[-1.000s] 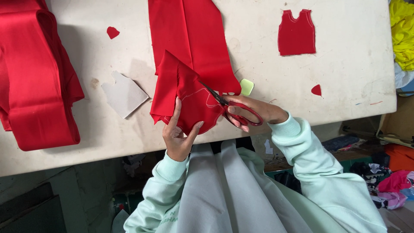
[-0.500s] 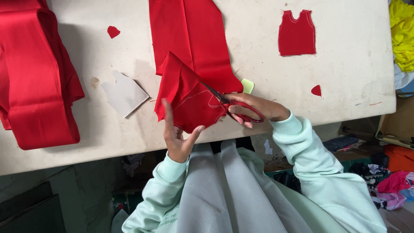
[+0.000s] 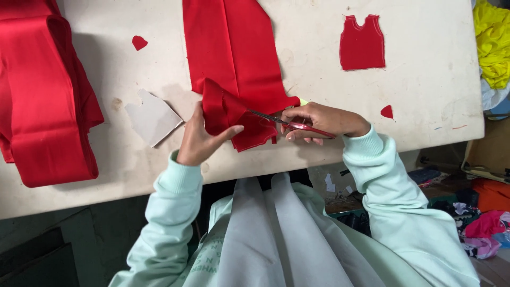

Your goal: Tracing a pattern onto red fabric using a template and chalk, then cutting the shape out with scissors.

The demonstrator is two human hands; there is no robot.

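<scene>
Between left hand (image 3: 199, 139) and scissors (image 3: 287, 124), seemingly: red fabric (image 3: 234, 114).

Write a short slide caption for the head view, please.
Left hand grips folded red fabric while right hand cuts it with red-handled scissors.

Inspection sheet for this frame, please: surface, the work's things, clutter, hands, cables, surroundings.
Surface: pale table, stained and scuffed.
Work's things: red cloth hangs over the near edge, its lower end folded up; scissors with red handles, blades in the cloth.
Clutter: cut vest piece; grey card template; two red scraps; folded red fabric at the left.
Hands: left hand pinches the folded cloth; right hand holds the scissors.
Cables: nothing seen.
Surroundings: yellow fabric at the right; mixed cloth heap on the floor.
</scene>
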